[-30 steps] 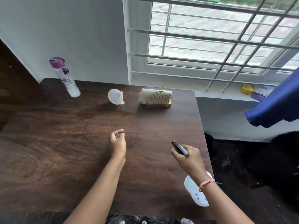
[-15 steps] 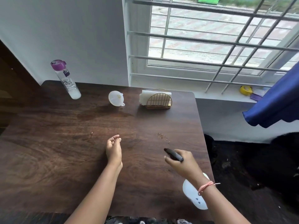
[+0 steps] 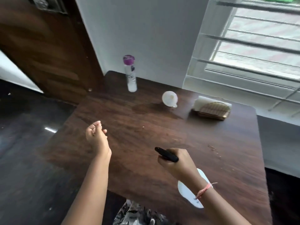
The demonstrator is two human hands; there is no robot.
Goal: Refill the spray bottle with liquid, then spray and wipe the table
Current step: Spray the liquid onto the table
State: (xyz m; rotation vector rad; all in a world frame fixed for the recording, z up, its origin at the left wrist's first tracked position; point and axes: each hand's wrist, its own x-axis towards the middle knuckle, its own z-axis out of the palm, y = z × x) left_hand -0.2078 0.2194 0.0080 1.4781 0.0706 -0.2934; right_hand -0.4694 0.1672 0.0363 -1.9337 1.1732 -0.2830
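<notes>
The right hand (image 3: 176, 161) held the spray bottle (image 3: 190, 190) by its black head over the near right part of the table (image 3: 162, 127). The left hand (image 3: 95, 137) hovered further left, fingers loosely curled and holding nothing. A bottle (image 3: 130, 73) with a purple cap stood at the far edge, with a white funnel (image 3: 169, 98) to its right.

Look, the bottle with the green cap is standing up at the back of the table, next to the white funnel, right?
Almost. The cap is purple, not green. The head view shows the bottle with its purple cap standing upright at the back of the table, and the white funnel is beside it, apart from it.
</notes>
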